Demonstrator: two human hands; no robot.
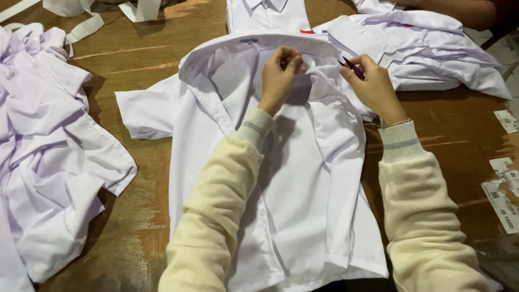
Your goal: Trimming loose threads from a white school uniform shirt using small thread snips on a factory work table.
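White cotton-like cloth fills most of the view. At the far left a heap of white garments (48, 151) lies crumpled and creased on the brown wooden tabletop (146, 59), whose surface is worn and streaked. Curled strips of white band (81, 27) sit at the top left edge.

In the middle lies a white short-sleeved shirt (303, 216), spread flat on its back with the front open, collar toward the top and one sleeve stretched out to the left. Its fabric is smooth and thin, with a row of small buttons down the front placket and a small label inside the neckband.

The left hand (280, 75), in a cream knitted sleeve with a ribbed cuff, has its fingers curled together and pinches a fold of the shirt's cloth just below the collar. Just to the right, the right hand (374, 86) is closed around a small pair of thread snips (351, 67) with a dark purple handle, the pointed tips aimed at the pinched cloth; the hand rests near the shirt's right shoulder.

Behind it, at the upper right, a stack of folded white shirts (432, 59) lies on the tabletop. Pale paper labels (503, 189) are stuck along the right edge.
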